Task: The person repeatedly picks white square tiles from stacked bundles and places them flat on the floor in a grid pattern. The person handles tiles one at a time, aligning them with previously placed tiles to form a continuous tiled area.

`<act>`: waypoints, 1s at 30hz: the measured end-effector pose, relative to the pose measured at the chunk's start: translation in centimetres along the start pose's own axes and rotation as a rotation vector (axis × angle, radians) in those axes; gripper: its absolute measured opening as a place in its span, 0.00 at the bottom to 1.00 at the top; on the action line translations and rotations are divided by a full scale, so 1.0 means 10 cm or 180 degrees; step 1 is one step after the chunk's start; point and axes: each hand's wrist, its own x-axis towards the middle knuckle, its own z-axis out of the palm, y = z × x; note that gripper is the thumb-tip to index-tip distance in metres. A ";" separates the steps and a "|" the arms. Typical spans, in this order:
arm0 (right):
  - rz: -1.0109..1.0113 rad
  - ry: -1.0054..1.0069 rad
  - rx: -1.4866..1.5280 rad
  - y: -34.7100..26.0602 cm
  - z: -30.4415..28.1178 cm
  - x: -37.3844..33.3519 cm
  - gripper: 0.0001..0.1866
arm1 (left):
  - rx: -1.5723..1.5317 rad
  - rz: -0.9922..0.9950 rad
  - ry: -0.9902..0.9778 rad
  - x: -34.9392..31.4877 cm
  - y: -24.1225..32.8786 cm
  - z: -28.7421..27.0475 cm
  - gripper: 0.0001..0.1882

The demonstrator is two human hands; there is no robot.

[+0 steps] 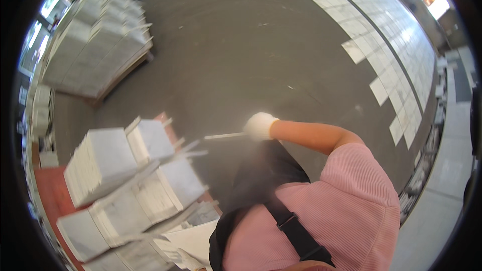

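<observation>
My right hand (259, 126), in a white glove, is out in front of my body, its fingers closed at one end of a thin pale strip (224, 136). The strip points left over the grey floor; blur hides whether it is a slat or a tile seen edge-on. A white, glove-like shape (187, 260) at the lower edge, by the near tile stacks, appears to be my left hand. Its fingers cannot be made out. Close to it lies a white flat sheet or tile (199, 237). Stacked pale tiles (113, 150) stand to my left.
The tile stacks rest on a red base (49, 183), with pale strips jutting out beside them. A larger pallet load of tiles (100, 45) stands at the far left. Across the grey floor (236, 45), laid white tiles (389, 73) run along the right with a stepped edge.
</observation>
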 end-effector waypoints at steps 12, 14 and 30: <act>0.1490 0.0135 0.1361 2.17 1.06 -1.32 0.13 | 0.0267 0.1703 -0.0772 -0.30 2.91 0.46 0.44; 0.1728 0.0272 0.1368 2.38 1.24 -1.43 0.13 | 0.0181 0.1712 -0.0852 -0.27 3.43 0.59 0.45; 0.4046 0.0673 0.2771 3.11 1.64 -1.20 0.17 | -0.0012 0.2851 -0.2287 -0.49 8.39 2.35 0.42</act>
